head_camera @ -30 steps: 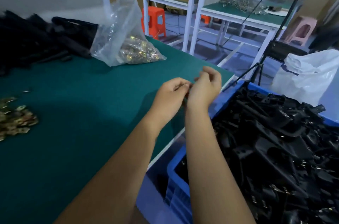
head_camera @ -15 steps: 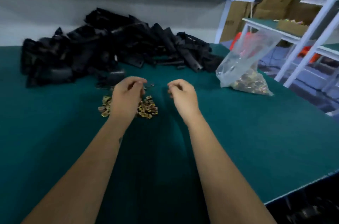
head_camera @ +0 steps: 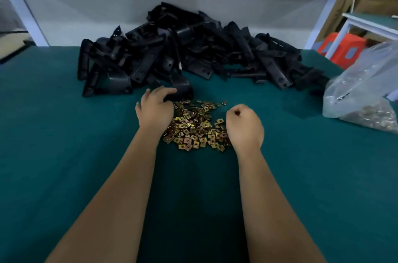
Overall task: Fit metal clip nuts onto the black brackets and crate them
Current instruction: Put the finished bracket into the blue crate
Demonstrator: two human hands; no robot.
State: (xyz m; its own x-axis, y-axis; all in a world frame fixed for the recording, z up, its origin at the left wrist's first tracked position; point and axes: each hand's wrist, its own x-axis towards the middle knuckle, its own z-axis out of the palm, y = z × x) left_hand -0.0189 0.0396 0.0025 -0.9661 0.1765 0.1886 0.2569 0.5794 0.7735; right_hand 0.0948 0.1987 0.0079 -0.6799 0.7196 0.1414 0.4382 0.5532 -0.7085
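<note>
Brackets (head_camera: pixel 193 47) are heaped black at the far side of the green table (head_camera: pixel 64 165), long axes pointing every way, clip nuts (head_camera: pixel 195 127) scattered flat nearer between both hands, left hand (head_camera: pixel 156 108) curled onto the nearest bracket (head_camera: pixel 181 88), right hand (head_camera: pixel 245 126) fisted; contents cannot be told.

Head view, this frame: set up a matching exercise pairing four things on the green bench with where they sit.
Things:
1. black brackets
2. clip nuts
3. plastic bag
4. left hand

Places:
A. right edge of the bench
B. heaped at the back by the wall
C. loose pile between the hands
D. reaching onto a bracket at the front of the heap

Pairs: 1-B, 2-C, 3-A, 4-D
</note>
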